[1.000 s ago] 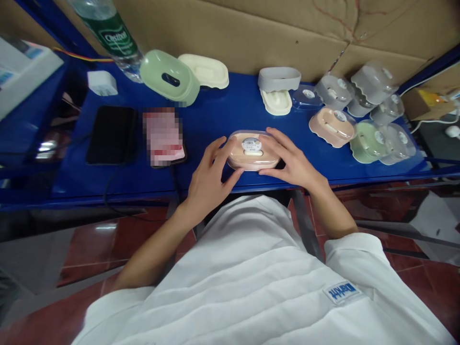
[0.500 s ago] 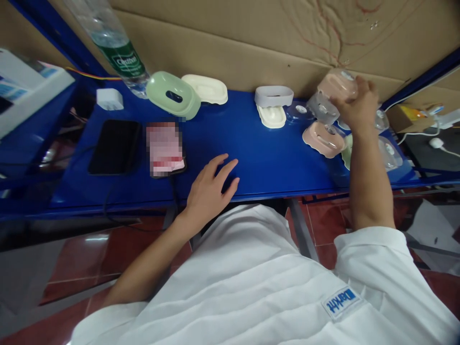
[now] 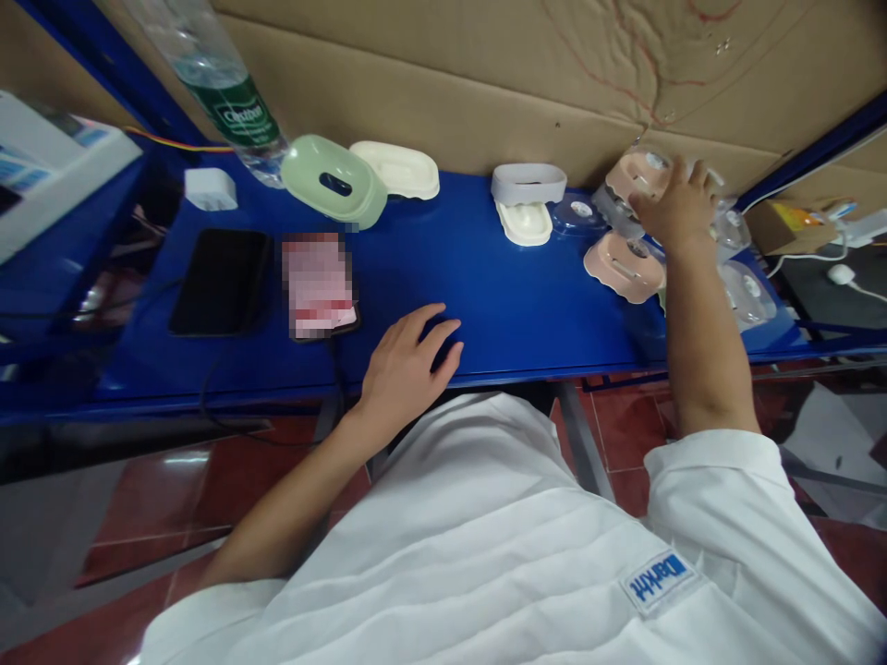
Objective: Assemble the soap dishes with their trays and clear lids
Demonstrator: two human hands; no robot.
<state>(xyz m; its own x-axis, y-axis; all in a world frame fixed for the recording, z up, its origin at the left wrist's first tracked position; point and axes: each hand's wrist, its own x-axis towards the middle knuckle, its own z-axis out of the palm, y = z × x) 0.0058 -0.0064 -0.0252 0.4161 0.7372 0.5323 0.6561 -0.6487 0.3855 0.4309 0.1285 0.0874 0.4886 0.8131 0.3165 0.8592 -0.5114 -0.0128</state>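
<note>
Reaching to the far right of the blue tabletop [image 3: 485,286], your right hand [image 3: 675,208] grips a pink soap box [image 3: 634,174] under a clear lid, held on top of the stack of lidded boxes against the cardboard wall [image 3: 485,83]. Just below your wrist lies a second pink lidded box [image 3: 620,266]; clear-lidded grey ones crowd beside your forearm, partly hidden, so their count is unclear. Your left hand [image 3: 406,369] rests loose and empty, fingers spread on the near edge. Farther back sit one green soap box [image 3: 333,180], one cream tray [image 3: 398,169], one grey shell [image 3: 528,183] over another cream tray [image 3: 525,223], a water bottle [image 3: 222,92], a white charger [image 3: 211,188] and a black phone [image 3: 222,280].
</note>
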